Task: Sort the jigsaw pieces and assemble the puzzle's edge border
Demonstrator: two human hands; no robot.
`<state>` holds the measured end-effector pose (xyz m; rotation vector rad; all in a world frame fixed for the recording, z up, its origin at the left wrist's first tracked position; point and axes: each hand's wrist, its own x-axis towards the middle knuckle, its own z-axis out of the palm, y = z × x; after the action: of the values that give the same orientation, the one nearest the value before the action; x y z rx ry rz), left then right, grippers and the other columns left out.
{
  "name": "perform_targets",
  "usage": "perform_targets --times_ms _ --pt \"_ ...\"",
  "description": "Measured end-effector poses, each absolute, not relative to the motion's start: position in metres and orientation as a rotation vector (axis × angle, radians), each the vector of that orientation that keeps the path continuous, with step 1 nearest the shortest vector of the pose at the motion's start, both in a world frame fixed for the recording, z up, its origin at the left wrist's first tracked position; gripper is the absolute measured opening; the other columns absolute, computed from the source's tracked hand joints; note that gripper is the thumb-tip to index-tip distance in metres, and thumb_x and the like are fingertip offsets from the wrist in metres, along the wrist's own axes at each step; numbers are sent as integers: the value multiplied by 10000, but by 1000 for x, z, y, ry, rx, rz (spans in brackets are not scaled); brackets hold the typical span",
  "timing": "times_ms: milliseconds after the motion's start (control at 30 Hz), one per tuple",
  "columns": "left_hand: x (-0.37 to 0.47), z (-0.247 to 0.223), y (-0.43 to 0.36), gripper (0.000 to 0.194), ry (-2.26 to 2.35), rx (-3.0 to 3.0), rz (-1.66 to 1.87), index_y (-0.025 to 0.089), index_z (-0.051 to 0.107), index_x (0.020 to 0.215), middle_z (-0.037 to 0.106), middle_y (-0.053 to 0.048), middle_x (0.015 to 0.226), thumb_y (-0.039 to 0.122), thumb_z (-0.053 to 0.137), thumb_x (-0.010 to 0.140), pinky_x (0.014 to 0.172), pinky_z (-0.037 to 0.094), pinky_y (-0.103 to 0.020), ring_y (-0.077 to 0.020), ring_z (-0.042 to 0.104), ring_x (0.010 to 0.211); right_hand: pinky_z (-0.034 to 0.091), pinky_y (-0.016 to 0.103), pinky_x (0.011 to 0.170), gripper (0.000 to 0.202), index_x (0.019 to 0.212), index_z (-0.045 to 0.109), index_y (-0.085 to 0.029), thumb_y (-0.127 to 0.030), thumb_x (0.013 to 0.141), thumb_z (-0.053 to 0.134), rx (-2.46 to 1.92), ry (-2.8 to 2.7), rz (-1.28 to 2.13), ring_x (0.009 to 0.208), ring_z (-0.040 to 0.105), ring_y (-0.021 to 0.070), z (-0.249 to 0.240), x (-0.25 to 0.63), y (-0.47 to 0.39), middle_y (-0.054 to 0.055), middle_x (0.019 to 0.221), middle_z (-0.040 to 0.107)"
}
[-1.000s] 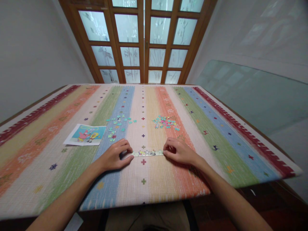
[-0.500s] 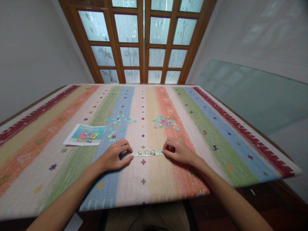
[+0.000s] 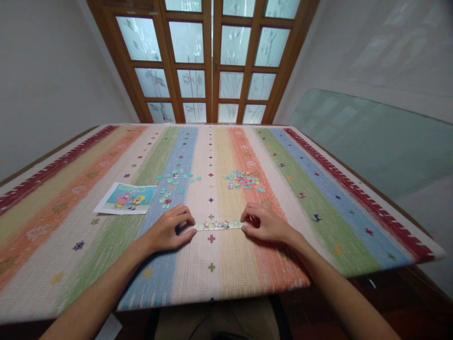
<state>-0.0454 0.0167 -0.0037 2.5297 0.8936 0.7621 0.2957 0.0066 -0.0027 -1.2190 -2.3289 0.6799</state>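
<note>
In mid-frame, the print on the puzzle strip (image 3: 218,225) is too small to read. Loose pieces (image 3: 244,180) right of centre overlap, partly hiding one another. The bottom edge crops both forearms (image 3: 101,285); the top edge, the doors (image 3: 212,71).

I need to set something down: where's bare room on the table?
Bare cloth lies right of the pile, beyond it toward the doors, and left of the picture. It's crowded among the scattered pieces beside the picture and along the strip, left hand and right hand at its ends.
</note>
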Motion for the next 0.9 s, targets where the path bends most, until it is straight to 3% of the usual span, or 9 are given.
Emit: perform_targets --times_ms 900 --pt "-47 -2 18 108 923 2547 740 206 647 883 632 -43 852 306 617 911 744 505 -352 -202 606 806 404 307 655 42 838 631 -195 -214 811 658 -1196 -2306 675 705 542 170 -2 294 7 30 799 605"
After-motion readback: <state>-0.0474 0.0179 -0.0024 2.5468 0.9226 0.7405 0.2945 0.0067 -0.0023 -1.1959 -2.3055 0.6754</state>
